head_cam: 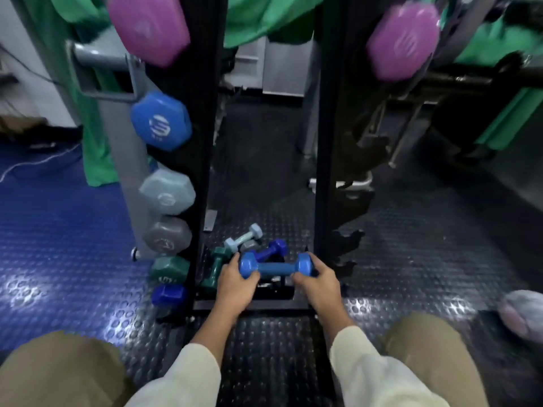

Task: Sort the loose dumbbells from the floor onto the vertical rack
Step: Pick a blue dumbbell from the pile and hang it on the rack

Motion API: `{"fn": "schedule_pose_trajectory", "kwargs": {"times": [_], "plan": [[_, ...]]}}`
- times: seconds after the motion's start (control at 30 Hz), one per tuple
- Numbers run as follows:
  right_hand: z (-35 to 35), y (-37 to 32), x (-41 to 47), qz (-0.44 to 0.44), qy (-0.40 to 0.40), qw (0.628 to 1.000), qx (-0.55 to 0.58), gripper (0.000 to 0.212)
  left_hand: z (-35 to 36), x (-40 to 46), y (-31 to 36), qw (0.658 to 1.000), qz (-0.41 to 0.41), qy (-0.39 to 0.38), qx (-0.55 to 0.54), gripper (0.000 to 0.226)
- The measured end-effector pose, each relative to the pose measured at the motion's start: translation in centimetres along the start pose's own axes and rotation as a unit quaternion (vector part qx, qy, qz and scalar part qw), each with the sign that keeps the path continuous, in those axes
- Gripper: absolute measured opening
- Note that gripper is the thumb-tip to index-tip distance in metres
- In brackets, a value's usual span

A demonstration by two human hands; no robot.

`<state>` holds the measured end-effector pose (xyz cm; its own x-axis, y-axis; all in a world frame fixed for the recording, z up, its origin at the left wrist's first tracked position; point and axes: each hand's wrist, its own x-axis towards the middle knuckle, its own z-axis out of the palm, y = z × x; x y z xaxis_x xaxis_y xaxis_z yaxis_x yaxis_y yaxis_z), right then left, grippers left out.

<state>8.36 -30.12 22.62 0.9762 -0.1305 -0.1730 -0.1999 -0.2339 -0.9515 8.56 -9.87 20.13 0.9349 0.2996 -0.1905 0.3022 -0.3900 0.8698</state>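
A small light-blue dumbbell [274, 267] lies level just above the floor between the two black uprights of the vertical rack [205, 160]. My left hand [235, 284] grips its left head and my right hand [318, 282] grips its right head. Behind it on the floor lie several loose dumbbells: a dark-blue one [271, 249], a pale-blue one [244, 237] and a green one [216, 270]. On the rack's left side hang dumbbell ends, top to bottom: purple [148, 26], blue [160, 120], pale blue [167, 192], grey [167, 236], green [170, 268], dark blue [169, 295]. A purple end [402, 41] shows at the right upright.
The rack's black base bar [252, 304] crosses just in front of my hands. My knees in tan trousers [58, 371] frame the bottom. Blue studded mat [58, 218] lies left, black studded floor [411, 259] right. Green cloth [94, 142] and grey gym frames stand behind.
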Motion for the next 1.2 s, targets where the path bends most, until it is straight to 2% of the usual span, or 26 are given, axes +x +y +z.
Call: {"fn": "schedule_pose_trajectory", "kwargs": {"times": [0.07, 0.17, 0.27, 0.37, 0.53, 0.7, 0.73, 0.97, 1.07, 1.2], "plan": [[-1.4, -2.2, -0.2, -0.025, -0.001, 0.998, 0.058, 0.058, -1.1, -1.0, 3.3, 0.999, 0.046, 0.024, -0.014, 0.057], [-3.7, -5.9, -1.6, -0.051, -0.011, 0.989, 0.135, 0.069, -2.7, -1.7, 7.6, 0.988, 0.131, 0.071, -0.031, 0.051], [-6.1, -9.6, -3.7, -0.071, -0.022, 0.969, 0.235, 0.054, -4.2, -2.3, 12.1, 0.974, 0.195, 0.109, -0.041, 0.044], [-8.7, -13.3, -6.1, -0.103, -0.046, 0.956, 0.271, 0.038, -5.2, -3.7, 16.8, 0.951, 0.266, 0.149, -0.042, 0.039], [-11.9, -17.7, -7.9, -0.181, -0.031, 0.952, 0.245, 0.04, -5.8, -5.5, 22.7, 0.923, 0.33, 0.183, -0.072, 0.042], [-14.0, -21.0, -7.2, -0.225, 0.022, 0.945, 0.236, 0.069, -4.9, -6.1, 27.2, 0.91, 0.36, 0.184, -0.091, 0.043], [-14.2, -21.3, -6.9, -0.231, 0.022, 0.945, 0.23, 0.069, -4.8, -6.4, 27.5, 0.909, 0.36, 0.188, -0.088, 0.042], [-16.0, -23.5, -3.8, -0.269, 0.063, 0.938, 0.208, 0.045, -3.0, -8.1, 27.1, 0.912, 0.342, 0.189, -0.126, 0.038], [-17.5, -25.4, 0.0, -0.276, 0.084, 0.942, 0.171, 0.028, -1.0, -9.0, 27.6, 0.916, 0.329, 0.171, -0.154, 0.048], [-17.4, -26.7, 3.3, -0.286, 0.131, 0.948, 0.038, 0.032, 1.8, -9.7, 27.7, 0.923, 0.325, 0.144, -0.148, 0.073]]}}
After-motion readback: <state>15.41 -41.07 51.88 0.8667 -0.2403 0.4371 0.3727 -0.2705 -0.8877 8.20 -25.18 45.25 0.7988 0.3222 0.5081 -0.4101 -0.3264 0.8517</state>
